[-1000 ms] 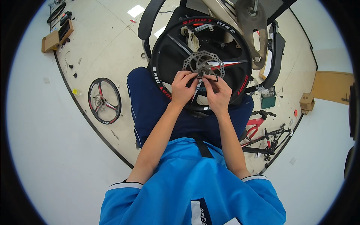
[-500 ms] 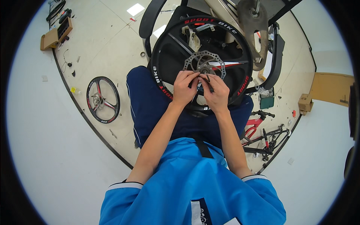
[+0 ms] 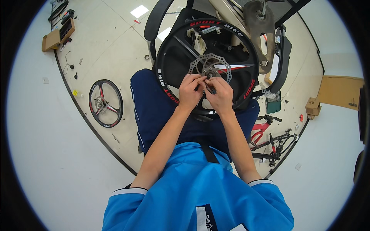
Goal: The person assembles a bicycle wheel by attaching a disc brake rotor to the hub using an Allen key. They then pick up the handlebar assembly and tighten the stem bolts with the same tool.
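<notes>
A black bicycle wheel [image 3: 160, 57] with wide spokes lies flat in front of me, its near edge over my thighs. At its middle sits a silver disc brake rotor [image 3: 195, 62] around the hub [image 3: 210, 72]. My left hand [image 3: 189, 91] is closed at the rotor's near edge, fingertips pinched; whatever they hold is too small to make out. Touching or nearly touching it, my right hand [image 3: 221, 94] has its fingers curled round a small dark tool [image 3: 213, 91], mostly hidden by the fingers.
The wheel rests over a black chair with armrests [image 3: 283, 67]; a metal stand [image 3: 256, 23] rises at far right. Left on the floor lies another wheel [image 3: 106, 103], with an open cardboard box [image 3: 58, 38] beyond. Bike frames [image 3: 271, 144] and a small carton [image 3: 313, 107] lie right.
Both hands stay at the hub. The right hand has shifted slightly left, toward the left hand, and the dark tool has turned a little. The wheel looks almost unmoved.
</notes>
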Tool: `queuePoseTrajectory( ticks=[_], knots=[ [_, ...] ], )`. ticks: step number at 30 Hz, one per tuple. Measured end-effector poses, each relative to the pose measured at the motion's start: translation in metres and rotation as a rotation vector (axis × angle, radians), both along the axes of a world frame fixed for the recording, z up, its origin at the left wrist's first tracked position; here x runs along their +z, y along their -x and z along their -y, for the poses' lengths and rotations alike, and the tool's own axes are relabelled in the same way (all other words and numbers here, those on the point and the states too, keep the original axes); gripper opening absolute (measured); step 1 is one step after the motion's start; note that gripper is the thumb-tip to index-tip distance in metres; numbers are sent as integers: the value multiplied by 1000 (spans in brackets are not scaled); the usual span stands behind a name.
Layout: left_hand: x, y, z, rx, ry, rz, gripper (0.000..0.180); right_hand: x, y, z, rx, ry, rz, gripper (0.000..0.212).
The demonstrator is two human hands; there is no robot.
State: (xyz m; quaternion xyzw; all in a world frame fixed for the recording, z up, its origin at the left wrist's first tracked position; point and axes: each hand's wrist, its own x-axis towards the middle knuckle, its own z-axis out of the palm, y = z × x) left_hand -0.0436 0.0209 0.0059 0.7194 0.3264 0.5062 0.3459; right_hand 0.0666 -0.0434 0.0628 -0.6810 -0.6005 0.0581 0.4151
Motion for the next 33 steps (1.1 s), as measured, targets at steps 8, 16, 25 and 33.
queuePoseTrajectory(
  ticks=[8,16,25,33],
  knots=[
    [-1,1,0,-19,-45,-81,33,26,3,-2,139,-57,-99,34],
    [11,1,8,53,24,6,28,16,0,-1,38,-111,-103,16],
    [20,2,10,-1,56,-74,30,17,5,1,118,-51,-295,30],
    [20,2,9,42,77,-36,26,3,8,2,-78,-104,-489,21]
  ],
)
